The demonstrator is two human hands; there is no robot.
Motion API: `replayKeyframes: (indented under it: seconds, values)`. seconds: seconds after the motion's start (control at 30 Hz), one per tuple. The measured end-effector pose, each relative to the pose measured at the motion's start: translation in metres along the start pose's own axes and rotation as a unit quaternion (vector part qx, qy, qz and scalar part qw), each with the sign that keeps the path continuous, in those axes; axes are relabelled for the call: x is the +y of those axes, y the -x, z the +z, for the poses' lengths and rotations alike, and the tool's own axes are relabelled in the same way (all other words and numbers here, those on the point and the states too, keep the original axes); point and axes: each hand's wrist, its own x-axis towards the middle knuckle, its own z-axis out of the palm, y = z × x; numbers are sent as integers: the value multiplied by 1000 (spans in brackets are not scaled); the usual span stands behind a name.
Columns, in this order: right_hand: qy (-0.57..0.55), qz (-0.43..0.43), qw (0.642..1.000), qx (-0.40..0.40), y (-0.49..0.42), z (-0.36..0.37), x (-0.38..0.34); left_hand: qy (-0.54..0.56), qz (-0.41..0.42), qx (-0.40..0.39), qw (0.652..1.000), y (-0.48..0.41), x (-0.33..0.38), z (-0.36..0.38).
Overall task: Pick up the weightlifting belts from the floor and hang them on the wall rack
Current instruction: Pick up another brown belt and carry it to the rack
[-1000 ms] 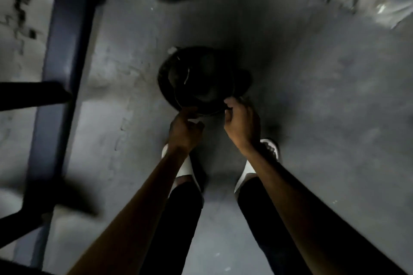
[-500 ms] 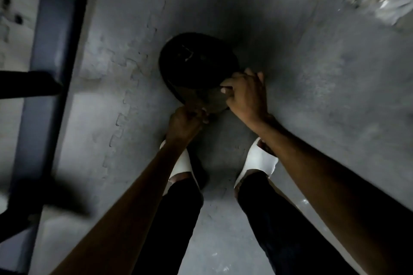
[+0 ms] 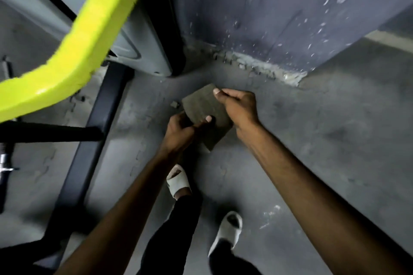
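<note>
- No text, label, brand, number or sign can be read anywhere in the view.
- The face of the belt (image 3: 201, 105) is blurred and dimly lit, and no stamp or lettering can be made out on it.

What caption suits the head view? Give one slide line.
Left hand and right hand grip a belt over the grey floor, near a yellow bar.
</note>
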Motion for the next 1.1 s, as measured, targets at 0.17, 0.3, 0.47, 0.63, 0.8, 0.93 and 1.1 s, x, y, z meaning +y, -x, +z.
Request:
replayKeyframes:
  seconds: [0.17,0.3,0.47,0.63,0.8,0.93,1.1]
  values:
    - [-85,-6,995,-61,98,-65,-100,15,100,-3,995,93,109,-1]
    - [-87,-81,985,-128,195,-112,-171,16,186,-4,982,189,207,-3]
    - [-107,-191,962,-166,318,-164,-265,51,263,-6,963,312,326,0]
    - [-98,-317,930,-158,429,-205,-363,45,343,-24,938,427,425,-6]
    - [-137,-420,889,-120,530,-220,-462,38,428,-54,901,535,504,-26]
    - [-189,-464,860,-92,603,-223,-523,-6,515,-55,856,604,527,-39]
    - [-210,-513,831,-51,673,-231,-571,-58,567,-55,820,635,506,-44]
